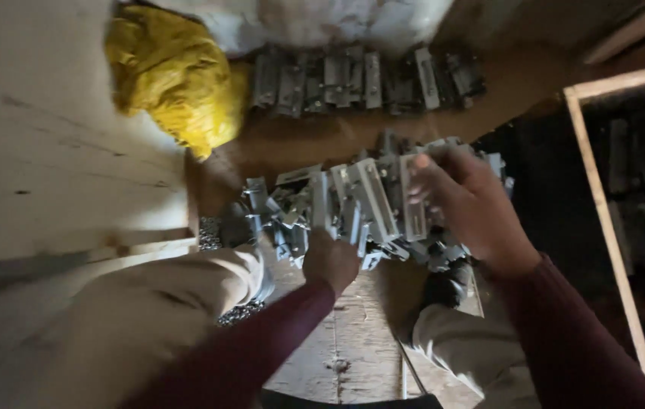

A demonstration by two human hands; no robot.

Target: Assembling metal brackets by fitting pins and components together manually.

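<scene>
metal brackets (360,212): loose heap of grey stamped pieces, centre of frame on the floor, just ahead of the person's knees. both hands are in it.

left to right:
- pale wooden board (42,167) fills the left side, lit, lying flat.
- yellow cloth bag (175,72) upper left, crumpled, lying against the board's edge. contents not visible.
- small pile of tiny shiny bits (209,233) at the left edge of the heap, partly behind the left knee. can't tell what they are.
- left hand (330,257), dark red sleeve, fist-like, fingers curled down into the near edge of the heap. looks closed on one piece but the fingers are hidden, so can't confirm what it has.
- row of brackets (368,79) further back, laid side by side in a neat line, well apart from the heap, touching a white sack (315,19) at the top edge.
- right hand (466,204), motion-blurred, fingers wrapped over a flat bracket at the right top of the heap; closed on it.
- wooden crate (602,197) far right, light frame, dark inside. holds more grey metal pieces stacked in rows, detail lost in shadow.

beige trousers, knees either side of the left forearm.
</scene>
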